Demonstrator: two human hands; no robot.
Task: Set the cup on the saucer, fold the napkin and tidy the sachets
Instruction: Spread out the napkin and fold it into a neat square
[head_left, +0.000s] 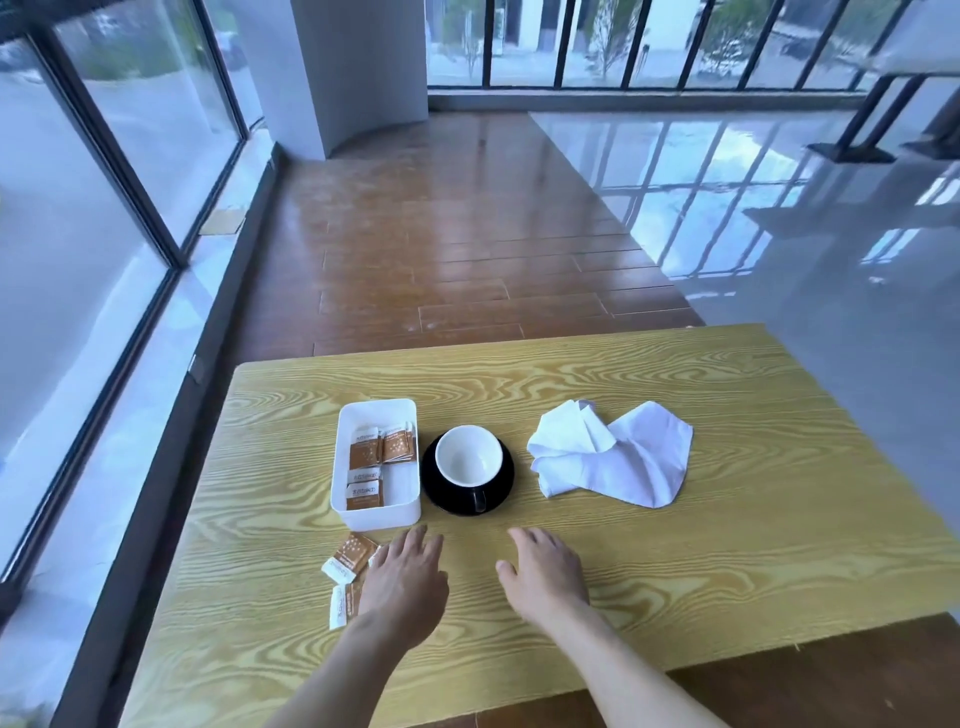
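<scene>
While both hands lie open and flat on the surface (675, 545), the cup (468, 457) already sits upright on the saucer (500, 493).

Left hand (402, 584) rests palm down, holding nothing, partly over loose sachets (349, 558) at its 9 o'clock; right hand (543, 574), fingers spread, is empty too. At 12 o'clock of the left hand a white tray (405, 506) holds more sachets, just beside the saucer. At 3 o'clock of the cup, apart from it, the napkin (613, 452) lies crumpled, unfolded.
</scene>
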